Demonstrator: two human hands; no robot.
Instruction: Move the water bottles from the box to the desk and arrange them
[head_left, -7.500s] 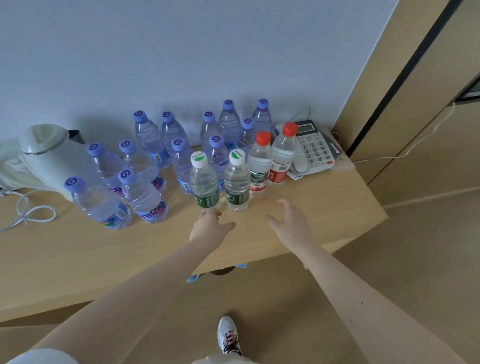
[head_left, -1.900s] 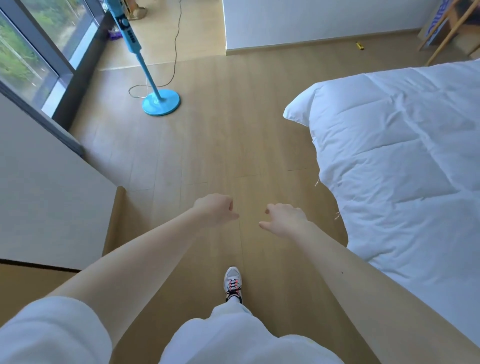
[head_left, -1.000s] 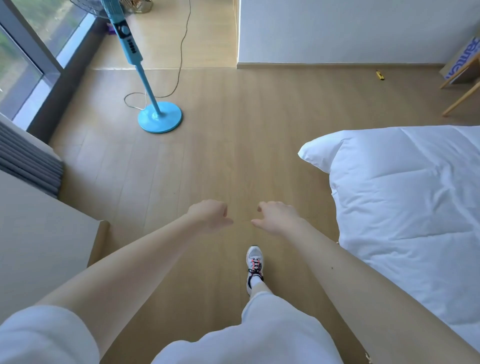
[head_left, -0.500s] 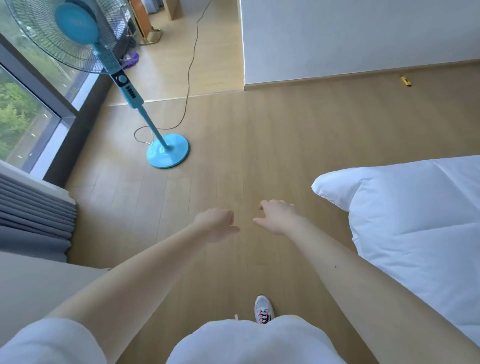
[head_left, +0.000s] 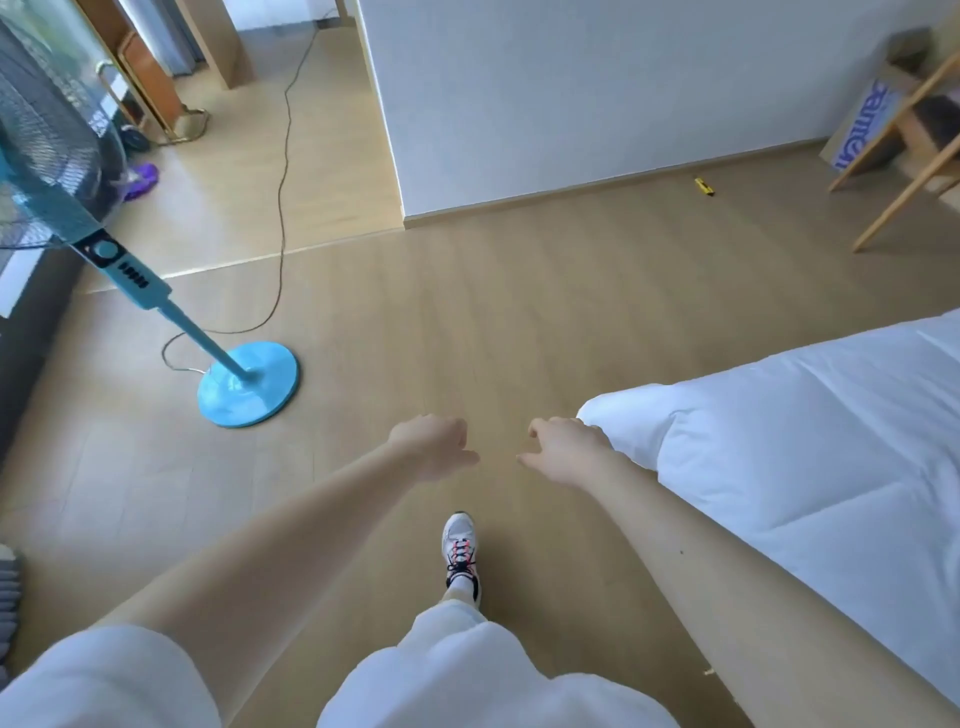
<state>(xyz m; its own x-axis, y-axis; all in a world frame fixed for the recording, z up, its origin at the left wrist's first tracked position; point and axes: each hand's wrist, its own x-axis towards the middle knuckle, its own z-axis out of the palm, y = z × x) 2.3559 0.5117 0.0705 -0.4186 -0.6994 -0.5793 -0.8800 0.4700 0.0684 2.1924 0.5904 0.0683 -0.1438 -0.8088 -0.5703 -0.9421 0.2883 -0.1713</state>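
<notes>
Cardboard box (head_left: 860, 124) with blue lettering, out of frame half a second ago, now shows at the upper right against the wall, behind a wooden frame (head_left: 906, 197). It lies well apart from both hands, ahead and rightward. The left hand (head_left: 434, 447) is curled on nothing, and the right hand (head_left: 563, 449) hangs relaxed and empty, near the bed (head_left: 779, 441).
</notes>
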